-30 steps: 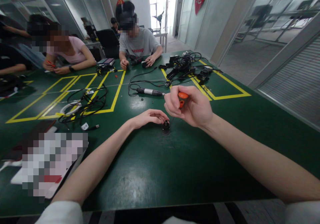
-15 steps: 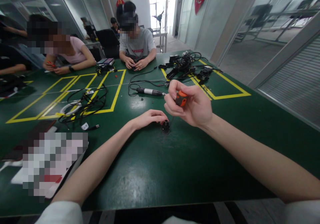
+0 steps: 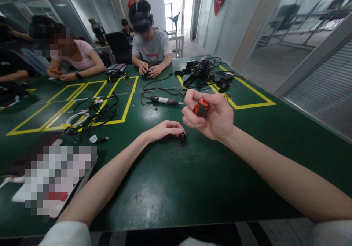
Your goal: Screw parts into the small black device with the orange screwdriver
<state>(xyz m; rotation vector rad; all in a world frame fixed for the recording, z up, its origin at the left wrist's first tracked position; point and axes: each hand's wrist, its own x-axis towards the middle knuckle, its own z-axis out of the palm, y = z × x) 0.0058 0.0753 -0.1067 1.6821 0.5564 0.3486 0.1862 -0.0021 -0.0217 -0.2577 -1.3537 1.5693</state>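
Observation:
My right hand (image 3: 210,116) is wrapped round the orange-and-black handle (image 3: 201,108) of what looks like a screwdriver, raised above the table. Only a faint dark line shows below the handle, so its shaft is hard to make out. A small black cylindrical part (image 3: 182,140), stepped and narrower at the top, stands upright on the green table (image 3: 170,187). The fingertips of my left hand (image 3: 167,128) close on the far left side of this part; the thumb's contact is partly hidden. Beyond both hands lies a silver-and-black pen-shaped electric screwdriver (image 3: 165,100) with a cable.
Small dark bits (image 3: 156,109) lie near the electric screwdriver. Tangled black cables (image 3: 203,70) are heaped at the back right, with more cables (image 3: 101,110) at left. A blurred-out flat item (image 3: 60,180) lies left of my forearm. Co-workers (image 3: 151,50) sit across the table.
The orange-and-black handle has turned within my right hand's fingers, and that hand has shifted very slightly. My left hand and the black part stay in place.

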